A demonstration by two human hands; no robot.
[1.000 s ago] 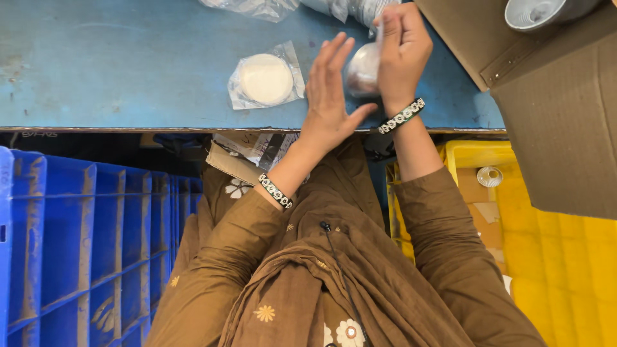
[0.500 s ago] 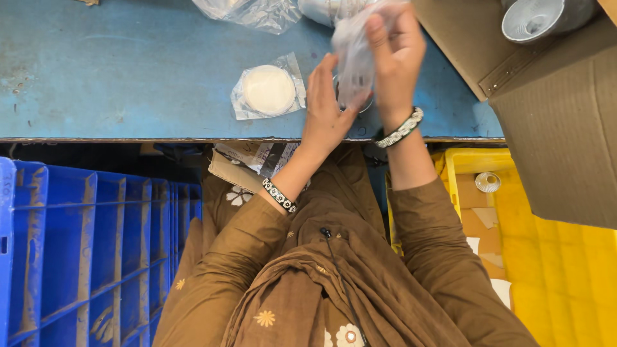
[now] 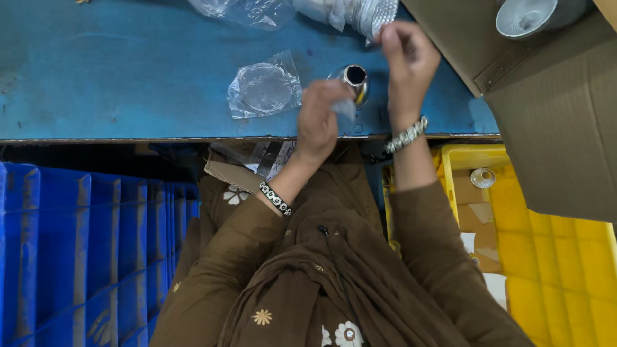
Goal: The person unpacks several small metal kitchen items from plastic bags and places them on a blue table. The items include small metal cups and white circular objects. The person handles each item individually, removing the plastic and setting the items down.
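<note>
We see a big blue table [image 3: 128,71] from above, and we tell every place from it; under its left part stands a blue crate [image 3: 77,257]; at its right end sits a big brown cardboard box [image 3: 553,141], with a shiny silver cup shape [image 3: 526,15] by the box's top; under the table's right part is a yellow crate [image 3: 546,257] with a small round silver piece [image 3: 482,177] inside; at the table's far edge lies a crumpled clear bag [image 3: 241,9], and just beside it a bunch of shiny silver parts in plastic [image 3: 360,13]; near the middle of the table lies a flat clear bag [image 3: 265,88] with a round thing inside; close to the table's near edge, right of that bag, stands a small shiny metal cup [image 3: 355,78]; our left hand [image 3: 319,119] is curled round the cup's side, with a bit of clear plastic under the fingers; our right hand [image 3: 406,61] is above the table past the cup, its fingertips pinched together; we cannot tell what they pinch.
</note>
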